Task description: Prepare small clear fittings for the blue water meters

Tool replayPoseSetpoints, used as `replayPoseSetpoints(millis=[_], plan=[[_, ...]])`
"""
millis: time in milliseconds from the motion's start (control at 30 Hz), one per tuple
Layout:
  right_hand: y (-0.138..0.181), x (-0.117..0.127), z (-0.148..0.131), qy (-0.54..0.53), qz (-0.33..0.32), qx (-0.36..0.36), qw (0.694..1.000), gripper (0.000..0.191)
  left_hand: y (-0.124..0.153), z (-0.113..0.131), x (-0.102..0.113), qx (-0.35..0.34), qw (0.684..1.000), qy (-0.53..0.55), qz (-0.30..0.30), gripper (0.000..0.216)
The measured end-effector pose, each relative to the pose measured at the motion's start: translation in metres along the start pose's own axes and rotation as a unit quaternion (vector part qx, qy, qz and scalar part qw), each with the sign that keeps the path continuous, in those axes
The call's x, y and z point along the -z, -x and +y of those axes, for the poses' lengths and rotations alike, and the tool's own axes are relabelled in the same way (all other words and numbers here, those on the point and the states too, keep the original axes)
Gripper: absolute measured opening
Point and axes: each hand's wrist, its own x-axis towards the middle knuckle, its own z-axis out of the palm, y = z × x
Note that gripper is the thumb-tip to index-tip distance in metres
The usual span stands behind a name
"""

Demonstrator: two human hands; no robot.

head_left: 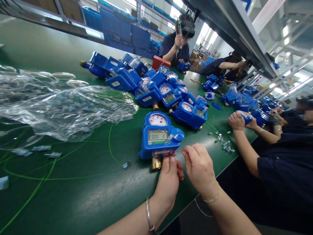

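Note:
A blue water meter [156, 138] stands on the green tabletop, its round dial at the back and a lit digital display facing me. A brass threaded end [156, 164] points toward me. My left hand [169, 178] is closed, fingertips together at the meter's lower right edge; whatever they grip is hidden. Just to its right, my right hand [199, 166] is closed in a pinch, apart from the meter; anything in it is too small to make out. A small blue-and-clear tag [125, 165] lies left of the meter.
Behind the meter, several more blue meters [149, 88] are heaped. A clear plastic bag [73, 104] of small pale-blue pieces lies left, among green wires [70, 178]. Small silvery pieces [226, 145] lie right. A co-worker's hands [238, 121] hold a blue item beside me.

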Motion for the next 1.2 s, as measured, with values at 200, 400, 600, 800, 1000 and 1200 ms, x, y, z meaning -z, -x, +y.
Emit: replayPoseSetpoints(millis=[200, 400, 600, 800, 1000, 1200], plan=[[0.0, 0.001, -0.001, 0.016, -0.008, 0.012, 1.0, 0.018, 0.0, -0.001, 0.0, -0.001, 1.0, -0.011, 0.009, 0.024], [0.001, 0.002, -0.002, 0.027, -0.03, 0.009, 0.999, 0.019, 0.0, -0.001, 0.0, -0.004, 1.0, -0.021, 0.015, 0.022], [-0.002, -0.005, -0.009, -0.013, -0.065, 0.038, 0.997, 0.02, 0.001, 0.004, -0.003, -0.029, 0.998, -0.039, 0.039, 0.013], [-0.002, -0.004, -0.002, -0.148, -0.055, -0.021, 0.987, 0.024, 0.005, 0.003, -0.007, -0.017, 0.994, -0.075, 0.075, 0.016], [0.043, 0.021, 0.028, -0.278, -0.121, -0.098, 0.948, 0.035, 0.038, 0.017, 0.011, -0.003, 0.97, -0.237, 0.05, 0.021], [0.104, 0.016, 0.029, -0.351, -0.075, -0.163, 0.919, 0.028, 0.077, 0.081, 0.061, -0.033, 0.756, -0.648, -0.08, 0.025]])
